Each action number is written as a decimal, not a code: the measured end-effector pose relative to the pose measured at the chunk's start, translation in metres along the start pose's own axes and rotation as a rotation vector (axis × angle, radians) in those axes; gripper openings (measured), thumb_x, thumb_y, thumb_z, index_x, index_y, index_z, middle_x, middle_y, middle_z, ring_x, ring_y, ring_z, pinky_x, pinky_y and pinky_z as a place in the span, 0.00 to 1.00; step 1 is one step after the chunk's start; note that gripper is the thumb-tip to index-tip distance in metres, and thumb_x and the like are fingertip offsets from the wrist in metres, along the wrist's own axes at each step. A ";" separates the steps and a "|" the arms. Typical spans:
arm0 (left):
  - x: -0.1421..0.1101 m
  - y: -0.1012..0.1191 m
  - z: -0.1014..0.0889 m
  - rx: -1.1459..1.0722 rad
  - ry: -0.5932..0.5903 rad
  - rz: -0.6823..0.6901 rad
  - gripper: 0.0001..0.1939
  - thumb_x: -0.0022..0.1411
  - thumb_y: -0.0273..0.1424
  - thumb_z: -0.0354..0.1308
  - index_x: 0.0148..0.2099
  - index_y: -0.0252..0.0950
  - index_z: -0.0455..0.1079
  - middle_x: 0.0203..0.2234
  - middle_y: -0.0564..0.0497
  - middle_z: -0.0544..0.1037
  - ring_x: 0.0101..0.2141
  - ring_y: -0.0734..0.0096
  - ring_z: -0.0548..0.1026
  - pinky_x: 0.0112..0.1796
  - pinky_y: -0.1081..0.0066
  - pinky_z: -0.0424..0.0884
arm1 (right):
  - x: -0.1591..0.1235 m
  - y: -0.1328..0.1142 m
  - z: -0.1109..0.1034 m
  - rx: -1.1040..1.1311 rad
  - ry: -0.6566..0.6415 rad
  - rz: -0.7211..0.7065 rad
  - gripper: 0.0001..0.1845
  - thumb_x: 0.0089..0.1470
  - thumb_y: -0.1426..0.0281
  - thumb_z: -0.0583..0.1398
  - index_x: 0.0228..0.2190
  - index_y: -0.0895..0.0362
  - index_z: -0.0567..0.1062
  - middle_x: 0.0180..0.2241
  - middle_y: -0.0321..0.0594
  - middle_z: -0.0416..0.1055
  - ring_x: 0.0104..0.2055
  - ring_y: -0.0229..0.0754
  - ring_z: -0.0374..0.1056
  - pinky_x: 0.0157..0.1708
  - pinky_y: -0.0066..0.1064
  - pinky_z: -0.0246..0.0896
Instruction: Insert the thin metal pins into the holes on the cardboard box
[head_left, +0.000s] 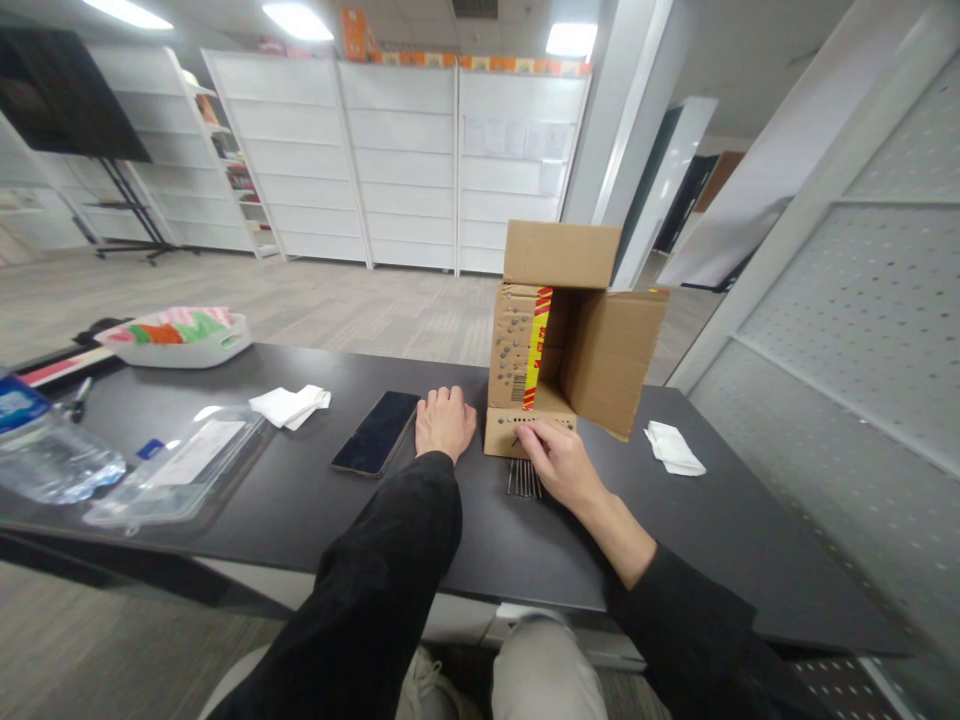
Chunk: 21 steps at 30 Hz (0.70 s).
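Bright ceiling lights (298, 21) overhead — glare on the plastic case (196, 455), edges stretched.

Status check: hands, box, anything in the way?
Left hand beside phone. Box open, right hand at lower flap, grip unclear. Nails in front, by right hand.

this looks like an office or a shared workroom, though which of the two is hard to tell. a big black flat screen (67, 95) stands on a black wheeled metal stand (129, 205), and a row of tall white shelving units (401, 165) lines the far side, with orange cardboard boxes (360, 35) on top and white paper sheets (514, 138) on one panel. bright white ceiling lights (298, 20), a grey streaked floor (360, 310), a long dark grey flat-topped table (502, 545) and a pale perforated partition (847, 290) fit that setting.
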<state>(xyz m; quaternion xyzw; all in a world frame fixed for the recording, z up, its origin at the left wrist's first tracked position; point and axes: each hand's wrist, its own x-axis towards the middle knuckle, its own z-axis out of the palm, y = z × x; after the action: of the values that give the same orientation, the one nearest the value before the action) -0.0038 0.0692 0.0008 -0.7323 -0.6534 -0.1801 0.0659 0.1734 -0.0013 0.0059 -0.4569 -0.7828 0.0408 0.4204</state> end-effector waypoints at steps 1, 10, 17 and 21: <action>0.000 0.000 0.000 -0.002 -0.005 -0.003 0.09 0.65 0.32 0.46 0.42 0.37 0.67 0.43 0.43 0.74 0.47 0.57 0.68 0.46 0.60 0.61 | 0.001 0.002 0.001 0.022 0.042 0.022 0.18 0.66 0.62 0.50 0.31 0.55 0.75 0.30 0.42 0.75 0.34 0.44 0.70 0.37 0.35 0.63; 0.001 0.000 0.002 -0.026 -0.007 -0.007 0.10 0.65 0.32 0.46 0.43 0.37 0.67 0.43 0.42 0.74 0.48 0.56 0.68 0.47 0.58 0.60 | 0.007 0.013 0.007 0.043 0.170 0.128 0.17 0.65 0.62 0.51 0.37 0.55 0.77 0.37 0.44 0.77 0.40 0.46 0.72 0.42 0.38 0.65; 0.000 0.000 0.001 0.007 -0.004 -0.007 0.10 0.65 0.32 0.46 0.43 0.37 0.67 0.43 0.42 0.74 0.47 0.57 0.68 0.46 0.59 0.61 | 0.010 0.015 0.010 0.002 0.149 0.081 0.18 0.66 0.63 0.50 0.37 0.56 0.77 0.37 0.46 0.77 0.40 0.47 0.71 0.42 0.38 0.64; 0.000 0.000 0.001 0.014 0.004 -0.001 0.10 0.65 0.32 0.46 0.43 0.37 0.67 0.42 0.42 0.74 0.47 0.57 0.68 0.46 0.60 0.61 | 0.012 0.015 0.010 -0.023 0.104 0.027 0.16 0.65 0.64 0.51 0.36 0.57 0.76 0.35 0.45 0.76 0.39 0.47 0.70 0.42 0.38 0.63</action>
<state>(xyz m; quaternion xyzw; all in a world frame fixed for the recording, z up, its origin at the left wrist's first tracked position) -0.0034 0.0693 0.0002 -0.7311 -0.6550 -0.1769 0.0722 0.1737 0.0193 -0.0004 -0.4736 -0.7542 0.0135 0.4546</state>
